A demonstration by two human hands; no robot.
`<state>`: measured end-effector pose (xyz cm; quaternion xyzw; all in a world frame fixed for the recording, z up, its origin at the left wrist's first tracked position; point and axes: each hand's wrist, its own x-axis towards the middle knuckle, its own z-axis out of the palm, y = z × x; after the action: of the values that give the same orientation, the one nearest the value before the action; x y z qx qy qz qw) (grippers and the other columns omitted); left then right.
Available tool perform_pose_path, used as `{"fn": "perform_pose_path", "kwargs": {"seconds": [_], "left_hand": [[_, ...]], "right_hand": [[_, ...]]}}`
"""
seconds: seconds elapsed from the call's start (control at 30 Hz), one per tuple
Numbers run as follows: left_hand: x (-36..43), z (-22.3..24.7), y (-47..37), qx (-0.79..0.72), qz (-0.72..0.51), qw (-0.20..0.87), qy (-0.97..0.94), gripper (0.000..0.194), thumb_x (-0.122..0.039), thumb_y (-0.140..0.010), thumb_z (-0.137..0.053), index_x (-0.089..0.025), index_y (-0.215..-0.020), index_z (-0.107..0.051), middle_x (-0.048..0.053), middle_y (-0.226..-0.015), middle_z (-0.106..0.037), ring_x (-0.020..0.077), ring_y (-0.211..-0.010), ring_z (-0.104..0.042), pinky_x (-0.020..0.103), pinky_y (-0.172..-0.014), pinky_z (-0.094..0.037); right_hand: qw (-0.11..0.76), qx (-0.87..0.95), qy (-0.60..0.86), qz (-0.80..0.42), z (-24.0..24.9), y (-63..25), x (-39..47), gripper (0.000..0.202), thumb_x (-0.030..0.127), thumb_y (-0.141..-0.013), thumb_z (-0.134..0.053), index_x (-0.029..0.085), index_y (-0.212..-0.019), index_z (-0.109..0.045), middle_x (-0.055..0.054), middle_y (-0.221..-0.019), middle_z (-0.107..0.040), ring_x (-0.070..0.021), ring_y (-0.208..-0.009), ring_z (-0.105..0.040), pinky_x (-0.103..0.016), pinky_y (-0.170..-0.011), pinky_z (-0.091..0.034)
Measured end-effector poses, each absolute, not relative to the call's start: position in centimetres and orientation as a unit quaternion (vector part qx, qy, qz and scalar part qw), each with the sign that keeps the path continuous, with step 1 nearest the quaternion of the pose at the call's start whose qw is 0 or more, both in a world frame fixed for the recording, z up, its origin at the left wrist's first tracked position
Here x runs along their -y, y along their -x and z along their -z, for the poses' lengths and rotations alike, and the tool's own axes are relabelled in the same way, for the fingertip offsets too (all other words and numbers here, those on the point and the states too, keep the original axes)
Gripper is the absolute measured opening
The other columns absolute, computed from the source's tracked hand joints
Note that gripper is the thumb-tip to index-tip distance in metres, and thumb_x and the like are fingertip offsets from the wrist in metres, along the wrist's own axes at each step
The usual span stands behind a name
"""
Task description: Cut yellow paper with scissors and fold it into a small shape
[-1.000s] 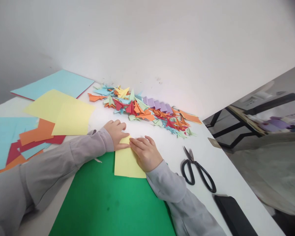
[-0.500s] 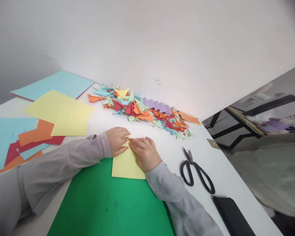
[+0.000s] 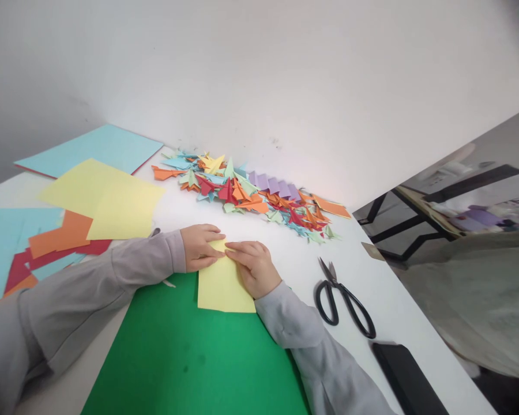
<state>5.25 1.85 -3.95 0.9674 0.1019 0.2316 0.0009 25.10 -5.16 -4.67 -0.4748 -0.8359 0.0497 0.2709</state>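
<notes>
A small yellow paper point(image 3: 225, 288) lies over the far part of a green sheet point(image 3: 194, 357). My left hand point(image 3: 201, 248) presses its fingers on the paper's upper left edge. From the right, my right hand point(image 3: 256, 268) has its fingers together on the upper part of the same paper, the thumb partly hidden. The fingertips of both hands are close together near the paper's far end, where some yellow shows between and beyond them. The paper's near edge lies flat over the green.
Several folded paper pieces point(image 3: 242, 193) lie along the wall. Black-handled scissors point(image 3: 335, 282) and a black object point(image 3: 409, 377) are at the right. Larger yellow sheets point(image 3: 121, 210), blue sheets point(image 3: 97, 147) and orange pieces point(image 3: 67, 233) lie at the left.
My left hand has shifted slightly left, its fingers now closer together. More yellow shows at the paper's far end. My right hand has barely moved.
</notes>
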Motion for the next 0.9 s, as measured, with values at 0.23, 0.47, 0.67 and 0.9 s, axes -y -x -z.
{"fn": "perform_pose_path", "kwargs": {"seconds": [0.23,0.47,0.67,0.9], "left_hand": [[-1.4,4.0,-5.3,-0.116,-0.249,-0.005,-0.961,0.028,-0.024,-0.079,-0.042,-0.02,-0.092,-0.067,0.014,-0.111,-0.057,0.024,-0.104,-0.05,0.041,-0.089,-0.042],[-1.7,3.6,-5.4,-0.079,-0.248,-0.015,-0.966,0.034,-0.025,-0.084,-0.035,-0.015,-0.09,-0.067,0.015,-0.102,-0.061,0.0205,-0.096,-0.055,0.038,-0.093,-0.04],[-1.5,3.4,-5.6,-0.09,-0.23,-0.026,-0.969,0.032,-0.025,-0.083,-0.037,-0.016,-0.094,-0.066,0.015,-0.104,-0.06,0.0209,-0.097,-0.054,0.038,-0.094,-0.038],[-1.0,3.0,-5.9,-0.104,-0.2,-0.049,-0.973,0.033,-0.025,-0.082,-0.037,-0.017,-0.094,-0.066,0.014,-0.103,-0.059,0.0214,-0.093,-0.054,0.039,-0.093,-0.038]], "right_hand": [[0.29,0.819,0.486,-0.089,4.8,-25.0,5.0,0.03,0.01,-0.077,-0.041,0.023,-0.093,-0.064,-0.004,-0.104,-0.064,-0.0204,-0.095,-0.053,-0.043,-0.085,-0.035],[0.275,0.819,0.493,-0.103,4.2,-24.9,5.2,0.032,0.011,-0.077,-0.042,0.024,-0.095,-0.064,-0.003,-0.105,-0.063,-0.0216,-0.097,-0.051,-0.045,-0.087,-0.032],[0.267,0.82,0.498,-0.098,3.9,-24.7,5.6,0.026,0.017,-0.079,-0.044,0.023,-0.096,-0.063,-0.003,-0.105,-0.063,-0.0192,-0.098,-0.051,-0.042,-0.09,-0.032],[0.156,0.812,0.555,0.089,3.4,-23.5,6.6,0.048,0.045,-0.082,-0.041,0.017,-0.12,-0.048,-0.011,-0.125,-0.049,-0.0289,-0.111,-0.04,-0.053,-0.095,-0.02]]}}
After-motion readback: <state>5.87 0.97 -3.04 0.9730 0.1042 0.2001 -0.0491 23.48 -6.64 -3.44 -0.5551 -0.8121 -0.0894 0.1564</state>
